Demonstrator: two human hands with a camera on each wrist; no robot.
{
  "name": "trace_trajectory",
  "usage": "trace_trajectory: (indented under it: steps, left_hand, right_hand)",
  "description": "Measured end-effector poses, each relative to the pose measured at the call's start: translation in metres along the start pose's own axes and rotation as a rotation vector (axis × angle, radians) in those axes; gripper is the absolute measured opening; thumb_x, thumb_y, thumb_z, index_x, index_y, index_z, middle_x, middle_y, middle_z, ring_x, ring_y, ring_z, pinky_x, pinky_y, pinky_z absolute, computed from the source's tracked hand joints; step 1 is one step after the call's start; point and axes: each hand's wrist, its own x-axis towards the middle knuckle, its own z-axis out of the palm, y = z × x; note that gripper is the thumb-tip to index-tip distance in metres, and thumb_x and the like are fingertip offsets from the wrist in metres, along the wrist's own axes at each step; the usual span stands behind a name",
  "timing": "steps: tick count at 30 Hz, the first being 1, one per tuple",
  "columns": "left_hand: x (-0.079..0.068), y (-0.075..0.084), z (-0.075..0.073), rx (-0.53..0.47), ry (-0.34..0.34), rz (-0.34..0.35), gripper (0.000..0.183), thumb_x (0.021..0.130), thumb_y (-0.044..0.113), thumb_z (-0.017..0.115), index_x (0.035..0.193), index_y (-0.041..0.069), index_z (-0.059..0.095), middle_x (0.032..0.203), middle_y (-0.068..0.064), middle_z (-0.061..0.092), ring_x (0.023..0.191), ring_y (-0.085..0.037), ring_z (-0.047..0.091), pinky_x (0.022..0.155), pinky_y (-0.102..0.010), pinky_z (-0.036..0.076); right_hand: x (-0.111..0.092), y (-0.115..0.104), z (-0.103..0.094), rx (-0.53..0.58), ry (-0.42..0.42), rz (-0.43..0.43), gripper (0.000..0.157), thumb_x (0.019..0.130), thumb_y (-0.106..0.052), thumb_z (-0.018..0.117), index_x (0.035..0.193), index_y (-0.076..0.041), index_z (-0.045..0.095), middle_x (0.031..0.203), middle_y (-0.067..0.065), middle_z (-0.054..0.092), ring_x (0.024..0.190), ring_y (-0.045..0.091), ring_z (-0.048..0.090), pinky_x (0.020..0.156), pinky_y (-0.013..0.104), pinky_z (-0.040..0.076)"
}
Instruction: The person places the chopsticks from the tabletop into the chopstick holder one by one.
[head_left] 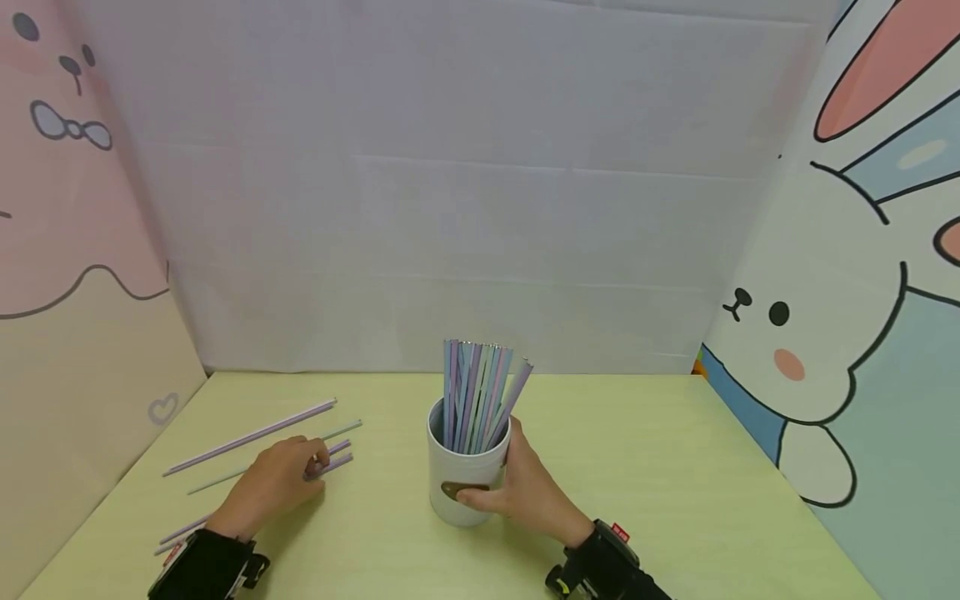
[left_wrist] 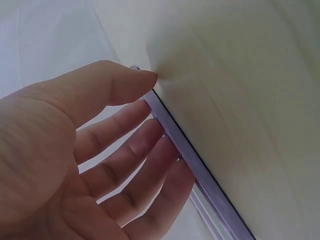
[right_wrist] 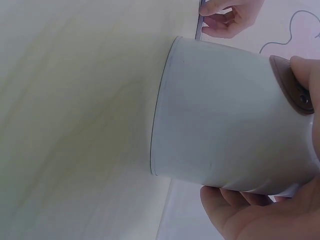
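Observation:
My left hand (head_left: 279, 479) is low over the left side of the table, its thumb and fingertips at a purple chopstick (left_wrist: 192, 155). In the left wrist view the thumb lies on one side of that stick and the curled fingers on the other. Another pale purple stick runs beside it, partly hidden by the fingers. My right hand (head_left: 528, 492) grips a white cup (head_left: 450, 479) from its right side, thumb across the front by a brown oval label (right_wrist: 290, 85). The cup stands upright on the table, holding several pastel chopsticks (head_left: 472, 392) in purple, blue, green and pink.
Beyond my left hand lie a pair of purple chopsticks (head_left: 247, 437) and a pale green chopstick (head_left: 217, 483). The light yellow table (head_left: 660, 483) meets a white sheet (head_left: 480, 208) at the back. Cartoon-printed panels (head_left: 810, 350) stand along both sides.

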Motion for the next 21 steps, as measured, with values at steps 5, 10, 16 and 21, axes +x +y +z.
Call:
trace_trajectory:
  steps: [5,10,16,21]
  left_hand:
    - [0.000,0.000,0.000,-0.015,-0.044,-0.006,0.021,0.073,0.003,0.073,0.081,0.019,0.061,0.074,0.010,0.053,0.068,-0.008,0.048,0.061,-0.030,0.044]
    - [0.001,0.000,0.002,-0.019,-0.071,0.011,0.023,0.073,0.003,0.073,0.077,0.021,0.060,0.070,0.013,0.051,0.064,-0.005,0.046,0.058,-0.027,0.043]
    - [0.004,0.006,-0.001,-0.023,-0.073,0.071,0.023,0.074,0.003,0.075,0.078,0.020,0.060,0.069,0.014,0.051,0.062,-0.004,0.045,0.055,-0.024,0.043]
    - [0.009,0.024,-0.018,-0.046,-0.004,0.113,0.023,0.076,0.005,0.073,0.080,0.023,0.059,0.070,0.015,0.052,0.065,-0.003,0.048,0.058,-0.024,0.045]
  right_hand:
    - [0.001,0.002,0.001,0.005,0.002,0.001,0.104,0.072,-0.013,0.084,0.147,-0.010,0.012,0.136,0.007,0.041,0.121,0.022,0.046,0.100,0.049,0.039]
    - [0.001,0.002,0.001,0.011,0.013,-0.007,0.103,0.072,-0.015,0.084,0.147,-0.012,0.014,0.135,0.003,0.043,0.120,0.019,0.047,0.100,0.049,0.039]
    - [0.000,-0.001,0.001,0.012,0.016,-0.006,0.103,0.072,-0.017,0.084,0.147,-0.012,0.014,0.135,0.002,0.042,0.119,0.019,0.047,0.100,0.051,0.039]
    - [0.001,-0.001,0.000,0.021,0.005,-0.004,0.103,0.071,-0.012,0.084,0.147,-0.011,0.014,0.136,0.006,0.042,0.121,0.022,0.046,0.100,0.049,0.039]
